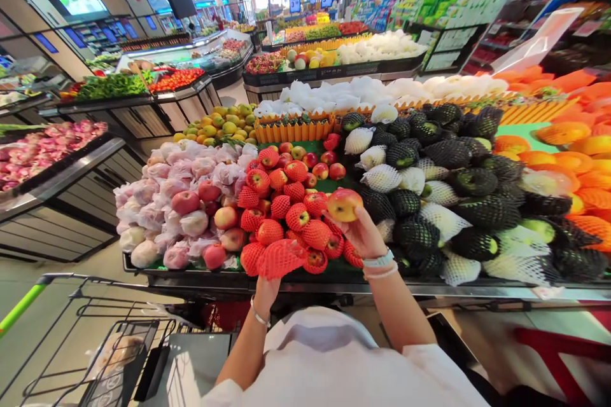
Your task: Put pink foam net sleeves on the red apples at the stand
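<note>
Head view: my right hand (365, 235) grips a bare red-yellow apple (344, 204), fingers closed around it, raised just above the red-netted apples (286, 210) on the display stand (229, 276). My left hand (266, 289) pinches an empty red foam net (280, 259) at the stand's front edge. A shopping cart (95, 343) stands lower left.

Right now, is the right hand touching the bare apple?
Touching. The head view shows the right hand gripping the bare apple from below, fingers wrapped on it, lifted above the netted apples.
</note>
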Tool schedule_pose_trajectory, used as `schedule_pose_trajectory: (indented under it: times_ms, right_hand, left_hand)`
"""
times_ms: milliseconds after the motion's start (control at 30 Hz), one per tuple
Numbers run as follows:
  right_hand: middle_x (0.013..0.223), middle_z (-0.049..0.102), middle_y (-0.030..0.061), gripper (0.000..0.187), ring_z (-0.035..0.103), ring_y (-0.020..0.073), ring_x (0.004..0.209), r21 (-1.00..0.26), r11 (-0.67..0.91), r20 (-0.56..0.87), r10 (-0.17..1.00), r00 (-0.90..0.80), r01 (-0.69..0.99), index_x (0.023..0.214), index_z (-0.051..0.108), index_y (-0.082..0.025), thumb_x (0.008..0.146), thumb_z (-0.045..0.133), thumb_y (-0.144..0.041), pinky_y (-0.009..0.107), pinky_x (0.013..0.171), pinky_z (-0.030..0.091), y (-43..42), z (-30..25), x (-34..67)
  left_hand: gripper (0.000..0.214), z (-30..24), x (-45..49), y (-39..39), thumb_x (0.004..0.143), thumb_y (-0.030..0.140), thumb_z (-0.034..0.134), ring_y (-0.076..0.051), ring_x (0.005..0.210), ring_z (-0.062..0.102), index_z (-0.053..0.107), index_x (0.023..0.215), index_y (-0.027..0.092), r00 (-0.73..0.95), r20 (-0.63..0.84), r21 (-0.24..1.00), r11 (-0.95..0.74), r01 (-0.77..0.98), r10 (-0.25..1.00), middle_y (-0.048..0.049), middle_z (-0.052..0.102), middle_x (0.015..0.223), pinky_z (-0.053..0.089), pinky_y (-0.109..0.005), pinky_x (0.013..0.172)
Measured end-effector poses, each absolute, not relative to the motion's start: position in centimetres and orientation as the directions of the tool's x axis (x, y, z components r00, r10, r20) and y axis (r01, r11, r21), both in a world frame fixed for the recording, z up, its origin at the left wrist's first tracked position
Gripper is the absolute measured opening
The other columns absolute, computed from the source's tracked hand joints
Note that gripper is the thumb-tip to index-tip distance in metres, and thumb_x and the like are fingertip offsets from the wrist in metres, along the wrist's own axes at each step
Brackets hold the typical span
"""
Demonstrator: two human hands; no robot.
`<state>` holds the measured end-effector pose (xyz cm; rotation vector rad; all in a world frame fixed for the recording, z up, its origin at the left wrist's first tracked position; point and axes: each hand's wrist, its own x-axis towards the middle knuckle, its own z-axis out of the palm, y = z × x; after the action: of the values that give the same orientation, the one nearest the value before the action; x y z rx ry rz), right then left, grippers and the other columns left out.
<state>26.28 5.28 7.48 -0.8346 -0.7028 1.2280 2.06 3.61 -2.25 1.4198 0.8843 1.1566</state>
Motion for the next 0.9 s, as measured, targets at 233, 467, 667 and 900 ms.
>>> schedule_pose_trajectory:
  times_ms: [233, 467, 667, 900]
  right_hand:
    - [0.131, 0.059, 0.0041, 0.047, 0.053, 0.0255, 0.124, -0.71, -0.079, -0.1, 0.995, -0.01, -0.7, 0.118, 0.058, -0.025, 0.082, 0.057, -0.056, 0.047, 0.102, 0.046, 1.4, 7.6, 22.5]
    - [0.135, 0.054, 0.0058, 0.062, 0.057, 0.0262, 0.118, -0.764, -0.042, -0.136, 0.986, 0.097, -0.644, 0.134, 0.043, -0.027, 0.079, 0.061, -0.049, 0.039, 0.084, 0.057, 0.8, 6.9, 21.3]
    - [0.136, 0.05, 0.0046, 0.059, 0.058, 0.0241, 0.114, -0.848, -0.013, -0.051, 0.997, 0.057, -0.53, 0.133, 0.042, -0.03, 0.08, 0.067, -0.039, 0.04, 0.09, 0.055, 0.5, 5.8, 20.6]
    - [0.146, 0.044, 0.0029, 0.052, 0.042, 0.0199, 0.134, -0.891, -0.102, -0.032, 0.986, -0.163, -0.442, 0.134, 0.047, -0.03, 0.087, 0.057, -0.05, 0.039, 0.108, 0.04, 0.5, 2.7, 19.8]
  left_hand:
    - [0.05, 0.3, 2.1, 4.9, 0.088, 0.059, 0.048, -0.029, 0.108, 0.062, 0.061, 0.115, 0.019, 0.384, 0.268, 0.933, -0.338, 0.126, 0.883, -0.0127, 0.065, 0.114, 0.052, -0.048, 0.094]
    - [0.028, 2.0, 2.5, 5.3, 0.09, 0.029, 0.048, -0.031, 0.126, 0.049, 0.065, 0.11, 0.019, 0.698, 0.369, 0.54, -0.753, 0.376, 0.613, -0.0122, 0.062, 0.12, 0.035, -0.054, 0.109]
    - [0.037, 2.0, 2.6, 5.4, 0.093, 0.025, 0.046, -0.03, 0.132, 0.042, 0.053, 0.128, 0.016, 0.692, 0.494, 0.419, -0.841, 0.342, 0.527, -0.0155, 0.055, 0.131, 0.034, -0.052, 0.11]
    - [0.039, 5.0, 3.4, 5.4, 0.088, 0.024, 0.052, -0.028, 0.123, 0.052, 0.055, 0.126, 0.014, 0.729, 0.349, 0.458, -0.786, 0.415, 0.589, -0.0151, 0.06, 0.125, 0.039, -0.047, 0.106]
